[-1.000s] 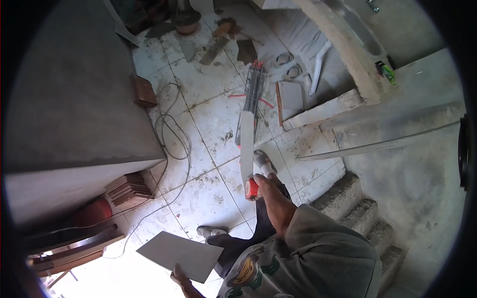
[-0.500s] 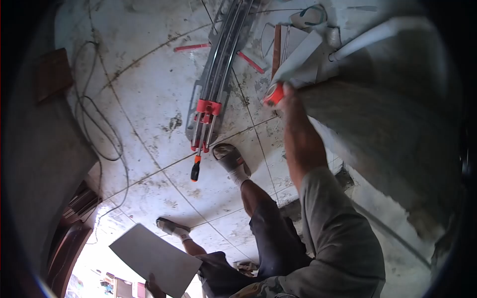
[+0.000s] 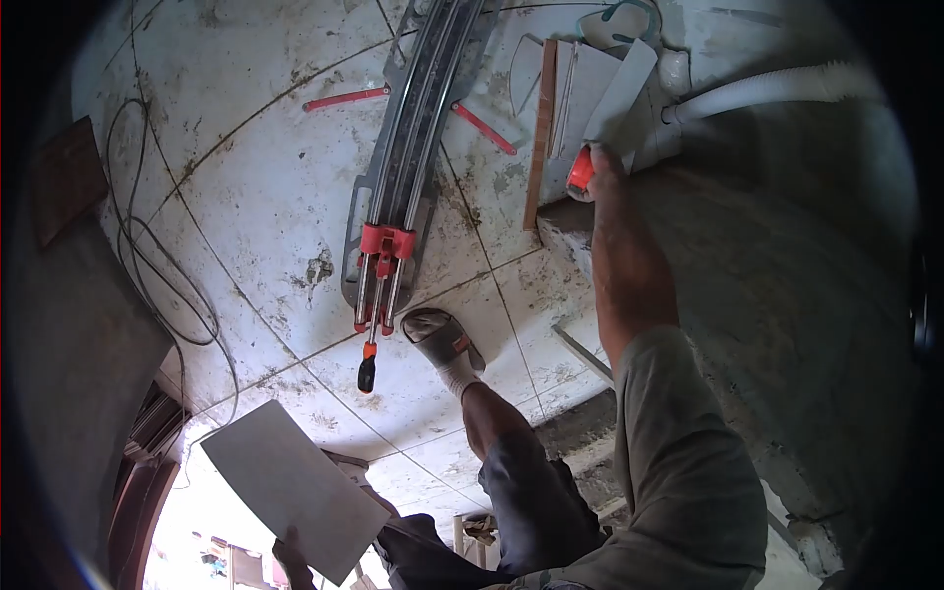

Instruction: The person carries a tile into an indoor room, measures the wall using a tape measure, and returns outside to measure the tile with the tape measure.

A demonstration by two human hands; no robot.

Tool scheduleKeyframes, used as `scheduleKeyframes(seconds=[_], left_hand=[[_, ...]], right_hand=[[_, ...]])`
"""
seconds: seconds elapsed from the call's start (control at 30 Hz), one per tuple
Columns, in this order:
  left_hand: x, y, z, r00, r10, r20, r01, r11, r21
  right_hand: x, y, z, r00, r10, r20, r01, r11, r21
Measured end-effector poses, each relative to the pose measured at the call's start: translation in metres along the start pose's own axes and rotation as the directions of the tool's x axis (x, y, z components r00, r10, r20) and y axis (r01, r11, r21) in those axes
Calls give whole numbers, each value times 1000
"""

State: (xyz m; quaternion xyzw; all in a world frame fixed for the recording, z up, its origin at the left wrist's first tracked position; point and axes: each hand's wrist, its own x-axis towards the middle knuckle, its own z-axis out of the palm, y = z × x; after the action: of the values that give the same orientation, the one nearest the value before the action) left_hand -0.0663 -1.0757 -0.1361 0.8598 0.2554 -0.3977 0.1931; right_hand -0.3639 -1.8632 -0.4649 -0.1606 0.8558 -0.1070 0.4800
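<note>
My left hand (image 3: 293, 559) grips the lower edge of a pale rectangular tile (image 3: 295, 492), held tilted beside my left leg. My right hand (image 3: 608, 169), arm stretched forward, is closed around a compact red object (image 3: 581, 173) that looks like a tape measure. Just beyond that hand lie a white tile strip (image 3: 623, 90) and a narrow brown strip (image 3: 541, 138). On the floor ahead of my feet stands a manual tile cutter (image 3: 401, 167) with a red carriage (image 3: 386, 241) and a black-and-orange handle (image 3: 367, 369).
A white corrugated hose (image 3: 777, 93) runs in from the right. A thin cable (image 3: 182, 246) loops over the dusty tiled floor at left, near a brown board (image 3: 71, 182). A rough ledge (image 3: 767, 265) borders my right side.
My right hand has moved slightly right with the red object. The tile in my left hand has shifted a little left and up. The view has turned somewhat.
</note>
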Motion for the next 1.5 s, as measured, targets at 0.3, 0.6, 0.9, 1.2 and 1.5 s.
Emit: scheduleKeyframes(seconds=[0.3,0.6,0.9,1.2,1.5], left_hand=[[-20,42,20,955,-294,-22,295,947,124],[-5,-5,17,954,-301,-7,295,930,219],[-11,-10,23,961,-270,67,265,962,72],[-19,-5,11,968,-230,95,232,973,-8],[-24,-28,-2,994,-99,41,105,976,-189]], right_hand=[[-32,89,55,960,-272,-72,164,749,-642],[28,134,75,932,-309,188,269,243,-932],[-82,147,37,911,-321,259,359,311,-880],[-144,191,-13,754,190,629,86,921,-380],[-214,200,-25,579,88,810,-88,995,-45]])
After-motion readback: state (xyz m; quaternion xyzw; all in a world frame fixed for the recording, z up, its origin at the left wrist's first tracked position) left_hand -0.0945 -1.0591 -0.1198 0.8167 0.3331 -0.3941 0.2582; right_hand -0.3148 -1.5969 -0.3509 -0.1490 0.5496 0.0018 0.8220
